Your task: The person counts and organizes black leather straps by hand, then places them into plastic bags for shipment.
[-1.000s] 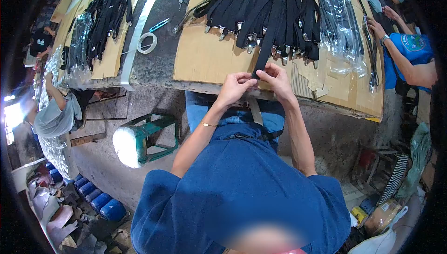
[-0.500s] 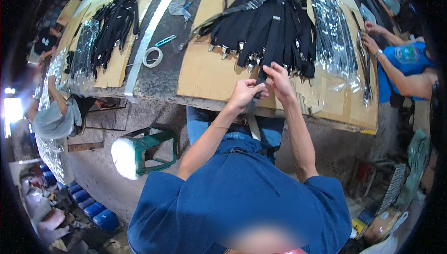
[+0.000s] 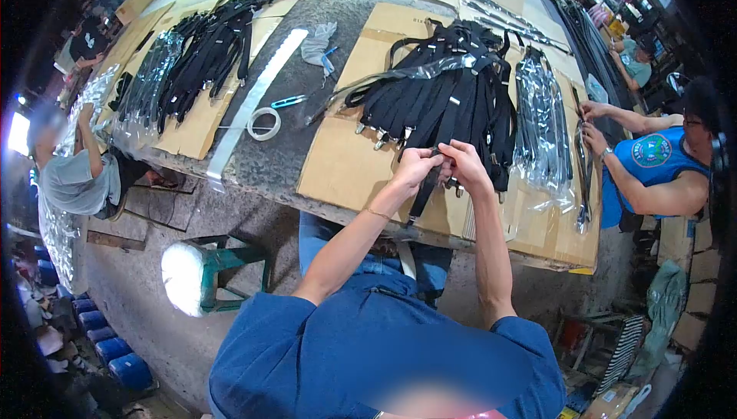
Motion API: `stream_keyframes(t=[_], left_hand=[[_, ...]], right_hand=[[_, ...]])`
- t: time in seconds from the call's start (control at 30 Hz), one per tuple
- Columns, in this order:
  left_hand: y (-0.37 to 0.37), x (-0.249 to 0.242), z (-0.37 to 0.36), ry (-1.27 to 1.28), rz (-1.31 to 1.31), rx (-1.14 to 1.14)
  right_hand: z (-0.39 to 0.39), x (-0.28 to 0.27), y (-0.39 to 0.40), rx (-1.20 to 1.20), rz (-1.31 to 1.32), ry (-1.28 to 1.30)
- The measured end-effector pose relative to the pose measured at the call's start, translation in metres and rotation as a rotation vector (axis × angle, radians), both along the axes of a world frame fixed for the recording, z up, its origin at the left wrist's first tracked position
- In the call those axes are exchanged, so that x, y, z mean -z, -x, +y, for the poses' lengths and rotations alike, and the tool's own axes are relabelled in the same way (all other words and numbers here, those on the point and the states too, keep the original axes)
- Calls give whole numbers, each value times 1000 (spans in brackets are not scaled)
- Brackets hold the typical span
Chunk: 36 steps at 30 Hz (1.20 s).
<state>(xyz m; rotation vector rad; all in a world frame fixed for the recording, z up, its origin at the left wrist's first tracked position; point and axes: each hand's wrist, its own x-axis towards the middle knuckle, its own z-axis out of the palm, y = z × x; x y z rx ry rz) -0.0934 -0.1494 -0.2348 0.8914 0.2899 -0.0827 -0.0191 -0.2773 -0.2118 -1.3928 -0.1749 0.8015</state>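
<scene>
My left hand point(image 3: 415, 169) and my right hand point(image 3: 465, 167) come together at the near end of a pile of black suspenders point(image 3: 411, 104). Both have their fingers closed on one black suspender strap point(image 3: 421, 202), whose end hangs down toward the table edge. The fingers hide the pinched part of it. Metal clips point(image 3: 379, 141) show along the pile's near side. A crumpled clear plastic sleeve point(image 3: 430, 68) lies across the top of the pile.
Cardboard point(image 3: 330, 162) covers part of the table. Plastic-wrapped straps point(image 3: 537, 123) lie right of the pile; a tape roll point(image 3: 263, 123), a cutter point(image 3: 289, 101) and more suspenders point(image 3: 207, 62) lie left. Co-workers sit at left and right. A green stool point(image 3: 211, 273) stands behind, left.
The camera view has shifted, showing more of the far table. My hands have moved from the table's front edge in over the clip ends, closer together, still holding the strap.
</scene>
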Motion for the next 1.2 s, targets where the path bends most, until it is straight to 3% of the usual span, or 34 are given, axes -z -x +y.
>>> stream_keyframes(t=[0.03, 0.1, 0.13, 0.23, 0.3, 0.37, 0.43, 0.5, 0.63, 0.7, 0.77, 0.9, 1.1, 1.2], left_hand=[[-1, -1, 1, 2, -11, 2], [4, -3, 3, -112, 24, 129], [9, -6, 1, -79, 42, 121], [8, -8, 1, -15, 73, 145], [-9, -5, 4, -32, 55, 125], [-30, -11, 10, 120, 33, 118], [-55, -16, 18, 54, -50, 133], [-85, -11, 25, 86, -94, 177], [-108, -27, 30, 16, -91, 102], [-108, -31, 26, -2, -84, 124], [-108, -30, 25, -23, -70, 142], [-126, -20, 24, 5, -29, 112], [-171, -18, 35, 260, -75, 123], [-178, -20, 30, 192, -49, 100]], right_hand=[[3, -3, -4, 2, -11, 2], [16, -14, -15, 265, -108, -6], [16, -24, -27, 206, -220, 74], [32, -16, -71, 374, -113, 50], [33, -7, -91, 345, -126, 88], [36, -6, -95, 377, -149, 82], [32, -9, -98, 382, -118, 48], [19, -2, -110, 270, 90, -62], [21, -18, -115, 108, 163, -162], [26, -24, -126, 167, 162, -112], [38, -19, -142, 382, 62, 1], [39, -15, -161, 302, -10, 19], [25, -26, -159, 172, 8, -5], [26, -24, -175, 172, 63, -22]])
